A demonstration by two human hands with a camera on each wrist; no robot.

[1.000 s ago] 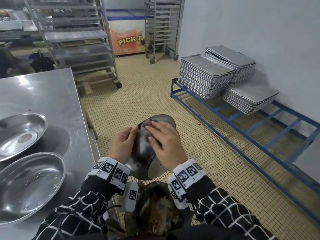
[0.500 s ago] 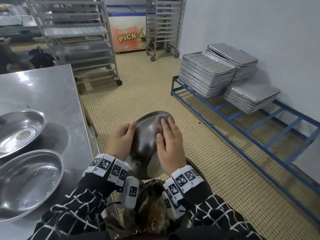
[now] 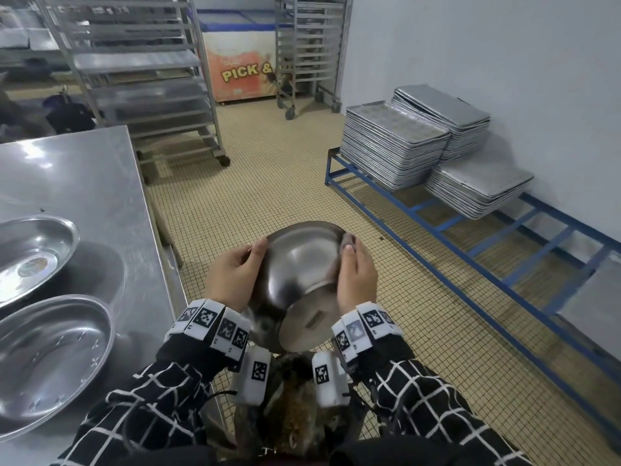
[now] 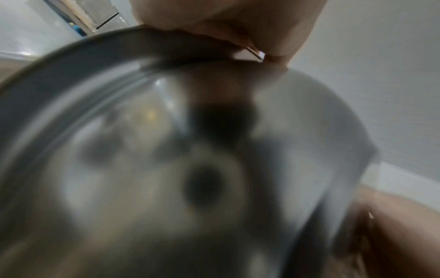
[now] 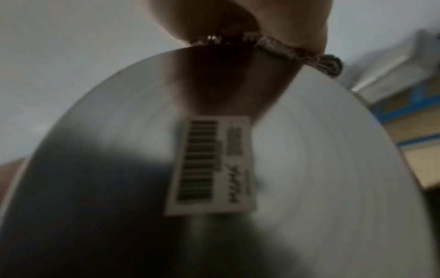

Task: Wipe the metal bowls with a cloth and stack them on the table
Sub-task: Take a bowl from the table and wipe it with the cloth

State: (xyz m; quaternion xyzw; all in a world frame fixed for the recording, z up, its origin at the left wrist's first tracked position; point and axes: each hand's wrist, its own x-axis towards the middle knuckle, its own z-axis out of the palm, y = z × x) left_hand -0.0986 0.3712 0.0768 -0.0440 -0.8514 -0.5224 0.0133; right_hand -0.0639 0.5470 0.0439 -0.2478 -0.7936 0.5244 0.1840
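Bowl [image 3: 304, 264] tilted, clasped between left grip [image 3: 232, 275] and right grip [image 3: 357, 276], fingertips hidden behind.

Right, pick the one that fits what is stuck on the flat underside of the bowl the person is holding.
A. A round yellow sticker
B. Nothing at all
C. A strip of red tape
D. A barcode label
D: the right wrist view shows a pale rectangular barcode label on the flat base of the bowl, which the left hand and right hand grip by its sides.
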